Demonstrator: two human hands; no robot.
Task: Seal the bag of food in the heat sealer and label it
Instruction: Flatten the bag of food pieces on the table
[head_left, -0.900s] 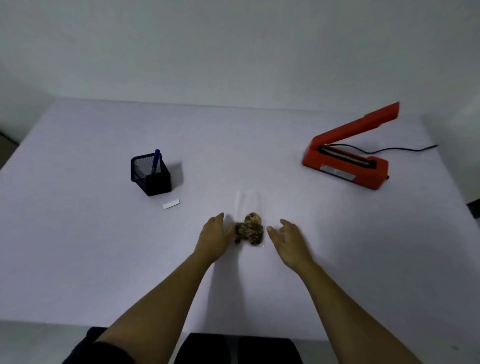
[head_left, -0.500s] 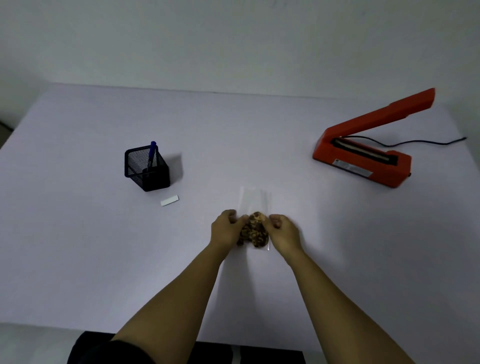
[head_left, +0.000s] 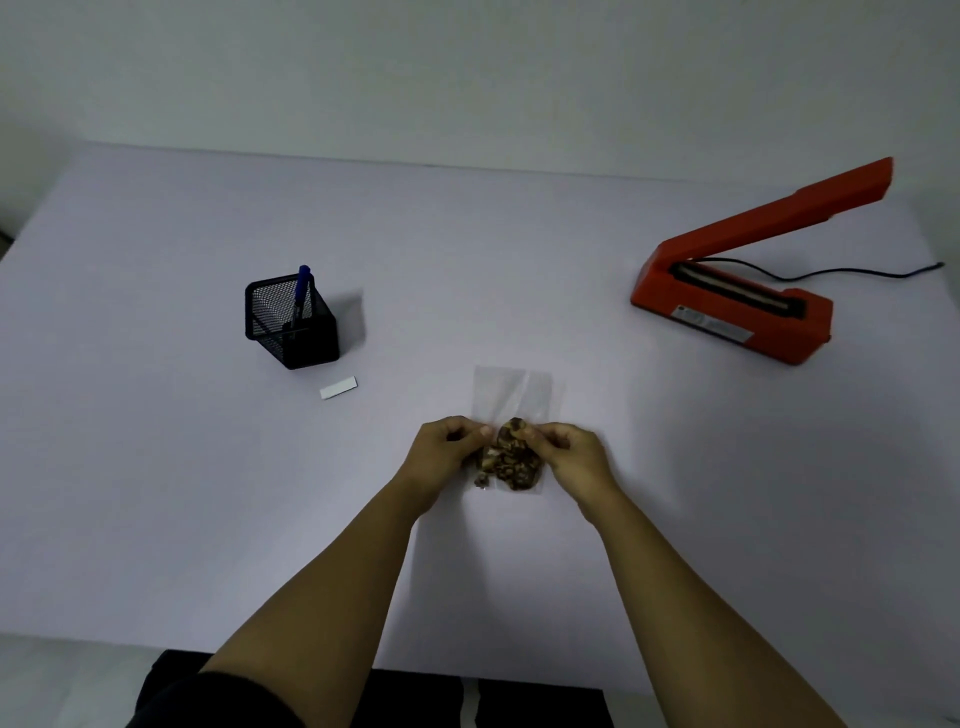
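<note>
A clear plastic bag (head_left: 514, 397) with brown food pieces (head_left: 511, 462) in its near end lies at the middle of the table. My left hand (head_left: 441, 457) pinches the bag's left side and my right hand (head_left: 574, 457) pinches its right side, both just above the food. The bag's flat open end points away from me. An orange heat sealer (head_left: 737, 306) stands at the right with its lever arm raised. A small white label (head_left: 338, 388) lies left of the bag.
A black mesh pen holder (head_left: 291, 325) with a blue pen (head_left: 300, 291) stands at the left, behind the label. The sealer's black cord (head_left: 872, 271) runs off to the right edge. The white table (head_left: 156, 493) ends close to my body.
Both hands have closed in from either side of the bag and taken hold of it. The view has also tilted a little.
</note>
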